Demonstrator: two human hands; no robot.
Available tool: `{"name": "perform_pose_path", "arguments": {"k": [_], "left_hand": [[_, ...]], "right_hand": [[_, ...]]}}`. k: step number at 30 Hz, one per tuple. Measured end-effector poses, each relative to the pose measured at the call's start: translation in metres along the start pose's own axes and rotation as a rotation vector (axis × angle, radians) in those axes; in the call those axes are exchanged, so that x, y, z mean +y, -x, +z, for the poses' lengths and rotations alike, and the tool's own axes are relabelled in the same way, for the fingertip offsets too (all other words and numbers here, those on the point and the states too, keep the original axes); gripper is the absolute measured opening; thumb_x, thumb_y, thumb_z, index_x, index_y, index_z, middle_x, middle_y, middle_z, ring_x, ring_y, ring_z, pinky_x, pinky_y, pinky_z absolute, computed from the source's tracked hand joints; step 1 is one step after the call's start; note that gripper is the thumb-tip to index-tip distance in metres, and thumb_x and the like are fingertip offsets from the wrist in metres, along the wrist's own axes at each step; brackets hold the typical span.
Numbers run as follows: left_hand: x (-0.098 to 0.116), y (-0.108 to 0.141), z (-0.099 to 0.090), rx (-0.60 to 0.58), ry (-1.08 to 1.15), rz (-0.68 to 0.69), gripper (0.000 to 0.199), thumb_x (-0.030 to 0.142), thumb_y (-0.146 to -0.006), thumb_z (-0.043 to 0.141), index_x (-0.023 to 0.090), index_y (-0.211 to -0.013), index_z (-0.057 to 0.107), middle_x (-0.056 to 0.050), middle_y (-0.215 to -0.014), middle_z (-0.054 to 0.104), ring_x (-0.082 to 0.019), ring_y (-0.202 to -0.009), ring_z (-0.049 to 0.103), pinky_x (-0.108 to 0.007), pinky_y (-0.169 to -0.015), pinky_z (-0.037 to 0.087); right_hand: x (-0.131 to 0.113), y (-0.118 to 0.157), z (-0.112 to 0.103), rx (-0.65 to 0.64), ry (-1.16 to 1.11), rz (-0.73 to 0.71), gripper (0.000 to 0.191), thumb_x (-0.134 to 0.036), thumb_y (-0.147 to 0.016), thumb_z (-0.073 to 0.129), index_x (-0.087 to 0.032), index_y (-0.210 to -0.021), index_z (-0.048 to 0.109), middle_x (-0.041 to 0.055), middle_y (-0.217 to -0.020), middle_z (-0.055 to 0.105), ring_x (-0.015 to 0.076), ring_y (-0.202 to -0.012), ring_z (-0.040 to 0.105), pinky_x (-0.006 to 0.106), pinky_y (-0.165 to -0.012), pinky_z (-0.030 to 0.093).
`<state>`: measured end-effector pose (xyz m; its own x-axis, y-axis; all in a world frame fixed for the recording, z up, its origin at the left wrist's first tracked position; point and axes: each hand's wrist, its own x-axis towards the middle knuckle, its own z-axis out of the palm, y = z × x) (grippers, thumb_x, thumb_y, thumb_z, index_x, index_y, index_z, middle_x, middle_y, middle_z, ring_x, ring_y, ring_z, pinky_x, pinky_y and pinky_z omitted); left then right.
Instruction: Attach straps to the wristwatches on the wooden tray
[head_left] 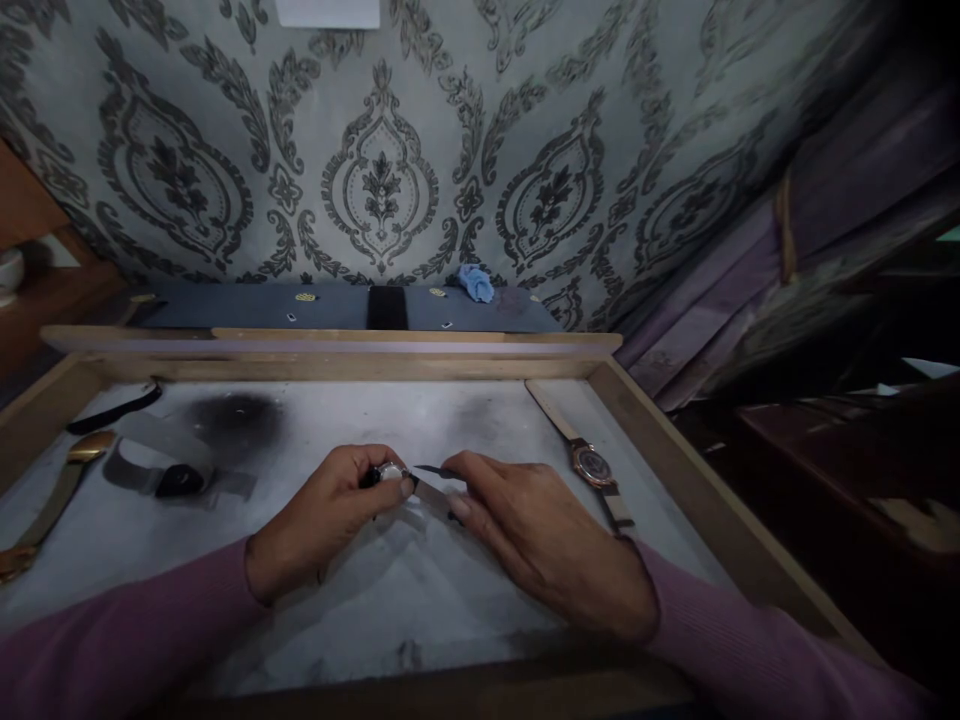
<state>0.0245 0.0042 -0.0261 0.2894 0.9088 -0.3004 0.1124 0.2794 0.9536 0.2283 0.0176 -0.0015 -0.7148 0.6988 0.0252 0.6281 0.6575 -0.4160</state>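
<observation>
Left fingers [388, 494] pinch the watch [390, 471] between them; right fingers [466, 466] hold a tool [435, 471].

The left hand [337, 505] is held palm inward over the middle of the tray [675, 460], thumb and fingers pinched. The right hand [555, 540] is held back-up nearer its right edge, fingers bent and angled toward the left.

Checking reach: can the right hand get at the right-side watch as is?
Likely yes: the right hand is close and nothing covers the face of the right-side watch, but the fingers hold a thin dark tool.
</observation>
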Motion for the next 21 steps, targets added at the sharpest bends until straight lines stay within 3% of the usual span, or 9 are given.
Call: {"name": "perform_pose_path", "arguments": {"k": [7, 10, 21], "left_hand": [[0.0002, 0.0008, 0.0006, -0.012, 0.002, 0.019, 0.016, 0.031, -0.078, 0.059, 0.015, -0.076, 0.059, 0.003, -0.065, 0.052, -0.011, -0.060, 0.044, -0.025, -0.058, 0.034], [0.0006, 0.0011, 0.0018, -0.025, 0.020, -0.005, 0.017, 0.032, -0.078, 0.059, 0.015, -0.076, 0.059, 0.003, -0.065, 0.052, -0.011, -0.058, 0.044, -0.024, -0.057, 0.034], [-0.0017, 0.0014, 0.0028, -0.022, 0.008, -0.020, 0.016, 0.031, -0.078, 0.058, 0.016, -0.074, 0.057, 0.006, -0.060, 0.045, -0.009, -0.054, 0.038, -0.022, -0.052, 0.028]], "right_hand": [[-0.0043, 0.0005, 0.0036, -0.079, 0.120, 0.052, 0.028, -0.041, -0.089, 0.054, -0.015, -0.098, 0.052, 0.0061, -0.085, 0.064, 0.0223, -0.069, 0.063, 0.029, -0.056, 0.035], [-0.0051, -0.0001, 0.0049, -0.070, 0.136, 0.044, 0.026, -0.038, -0.087, 0.057, -0.015, -0.099, 0.051, 0.0052, -0.084, 0.064, 0.0209, -0.067, 0.062, 0.028, -0.054, 0.033], [-0.0055, -0.0025, 0.0075, -0.054, 0.207, 0.034, 0.013, -0.029, -0.092, 0.051, -0.017, -0.088, 0.050, 0.0034, -0.080, 0.066, 0.0174, -0.062, 0.062, 0.025, -0.051, 0.028]]}}
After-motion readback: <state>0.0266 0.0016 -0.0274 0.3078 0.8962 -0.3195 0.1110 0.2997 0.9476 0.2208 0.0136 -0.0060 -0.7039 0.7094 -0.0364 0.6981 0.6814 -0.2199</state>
